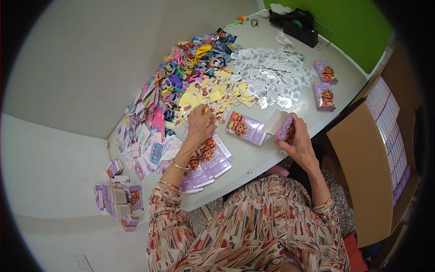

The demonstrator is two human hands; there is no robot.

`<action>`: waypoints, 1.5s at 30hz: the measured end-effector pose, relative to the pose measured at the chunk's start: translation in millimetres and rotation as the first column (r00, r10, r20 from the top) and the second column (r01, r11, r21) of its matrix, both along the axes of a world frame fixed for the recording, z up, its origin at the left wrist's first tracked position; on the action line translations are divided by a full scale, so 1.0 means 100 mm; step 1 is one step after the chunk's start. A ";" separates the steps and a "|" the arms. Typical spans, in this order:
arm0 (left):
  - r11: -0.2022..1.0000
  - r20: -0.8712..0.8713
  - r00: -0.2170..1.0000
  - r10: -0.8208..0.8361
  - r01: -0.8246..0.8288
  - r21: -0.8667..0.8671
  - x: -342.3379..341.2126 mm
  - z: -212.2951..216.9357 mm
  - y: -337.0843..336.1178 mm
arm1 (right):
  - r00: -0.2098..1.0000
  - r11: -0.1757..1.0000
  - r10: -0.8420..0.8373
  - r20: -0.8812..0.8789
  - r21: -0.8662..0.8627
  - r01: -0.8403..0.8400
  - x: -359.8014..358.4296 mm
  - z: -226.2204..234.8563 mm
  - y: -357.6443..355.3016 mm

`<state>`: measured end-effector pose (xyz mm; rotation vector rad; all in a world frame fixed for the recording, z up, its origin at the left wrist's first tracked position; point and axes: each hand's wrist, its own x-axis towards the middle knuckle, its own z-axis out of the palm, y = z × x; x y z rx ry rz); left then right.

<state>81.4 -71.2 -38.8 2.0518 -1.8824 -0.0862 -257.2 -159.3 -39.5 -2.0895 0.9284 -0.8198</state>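
My right hand [299,145] grips a small purple carton [285,129] printed with cartoon figures, its white-lined end flap standing up. Just left of it, another purple carton [244,128] lies face up on the table. My left hand [200,126] reaches to the near edge of a heap of yellow printed cards [215,95]. Its fingers are bent and pressed together; whatever they pinch is too small to make out. Under the left wrist lie several flat purple cartons [210,158] in overlapping layers.
Colourful small trinkets [181,68] pile up behind the cards, with white printed packets [272,72] beside them. Pastel cards [145,140] spread leftward. Two filled-out cartons [324,96] stand at right, and more [120,197] at far left. A black tape dispenser [299,34] and a large packed cardboard box [362,177] border the table.
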 end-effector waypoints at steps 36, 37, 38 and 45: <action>0.913 -0.295 0.918 -0.264 0.336 0.229 -1.45 0.04 -1.23 | 0.903 0.824 -0.175 0.393 0.560 -0.084 -0.51 0.04 -0.29; 0.906 -0.300 0.919 -0.256 0.337 0.258 -1.45 0.06 -1.23 | 0.903 0.823 -0.176 0.393 0.562 -0.084 -0.51 0.03 -0.29; 0.905 -0.300 0.919 -0.255 0.336 0.260 -1.45 0.08 -1.21 | 0.906 0.832 -0.175 0.385 0.550 -0.073 -0.51 0.03 -0.29; 0.867 -0.280 0.870 -0.406 0.464 0.184 -1.46 0.13 -0.87 | 0.949 0.878 -0.154 0.276 0.479 0.003 -0.53 -0.06 -0.33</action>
